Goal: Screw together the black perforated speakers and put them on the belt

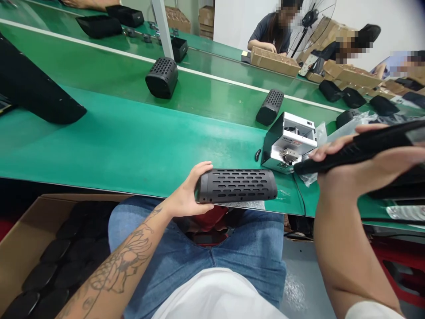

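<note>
My left hand (pixel 189 195) is wrapped round the left end of a black slotted speaker housing (pixel 239 185), which lies on its side at the front edge of the green bench. Raised at the right, my right hand (pixel 348 161) grips a black electric screwdriver (pixel 365 148). The screwdriver's narrow end points left, near the front of a small silver and black screw feeder (pixel 292 141); whether the two touch, I cannot tell. A small black piece (pixel 258 154) lies just left of the feeder.
Two perforated black housings (pixel 162 77) (pixel 270 107) stand on the green conveyor (pixel 212 95) beyond the bench. A cardboard box (pixel 33 212) of black parts sits low at the left. A dark panel (pixel 36 84) juts in above it. Co-workers (pixel 272 33) sit across the line.
</note>
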`<state>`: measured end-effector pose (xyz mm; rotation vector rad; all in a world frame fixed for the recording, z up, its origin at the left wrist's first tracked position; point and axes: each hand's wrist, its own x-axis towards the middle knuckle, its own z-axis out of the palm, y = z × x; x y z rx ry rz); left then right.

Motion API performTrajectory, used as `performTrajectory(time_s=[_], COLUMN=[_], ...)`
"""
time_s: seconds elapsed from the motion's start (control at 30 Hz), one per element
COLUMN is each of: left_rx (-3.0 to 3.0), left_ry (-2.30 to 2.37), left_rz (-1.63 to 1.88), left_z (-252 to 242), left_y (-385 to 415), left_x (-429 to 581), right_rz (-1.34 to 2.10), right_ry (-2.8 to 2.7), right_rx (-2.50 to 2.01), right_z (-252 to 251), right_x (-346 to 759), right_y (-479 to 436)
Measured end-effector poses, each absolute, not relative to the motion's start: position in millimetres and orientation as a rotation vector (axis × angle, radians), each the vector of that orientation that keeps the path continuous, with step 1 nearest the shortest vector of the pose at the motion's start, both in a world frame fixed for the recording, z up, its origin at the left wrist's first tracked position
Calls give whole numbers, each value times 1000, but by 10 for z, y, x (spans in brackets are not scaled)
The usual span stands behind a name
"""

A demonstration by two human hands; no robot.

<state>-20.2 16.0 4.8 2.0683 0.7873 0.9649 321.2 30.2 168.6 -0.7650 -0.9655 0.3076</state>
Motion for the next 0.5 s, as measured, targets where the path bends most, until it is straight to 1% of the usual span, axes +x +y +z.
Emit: performTrajectory(time_s=[0.07,0.17,0.33,0.5], left_rx=[2094,2120,2138,2125], left_ry=[801,817,833,836], left_rz=[1006,1022,1032,1059], left_z=[4,-39,-57,-35], left_y=[144,136,140,129], left_x=[-190,-179,-169,-150], right_rz=[97,-9,11,65], right_ry=[-917,-967,-1028,-875], right_rx=[-811,-866,-890,-923], right_z=[1595,1409,1264,1522], right_x=[3351,3512,3513,3306], right_y=[598,866,841,607])
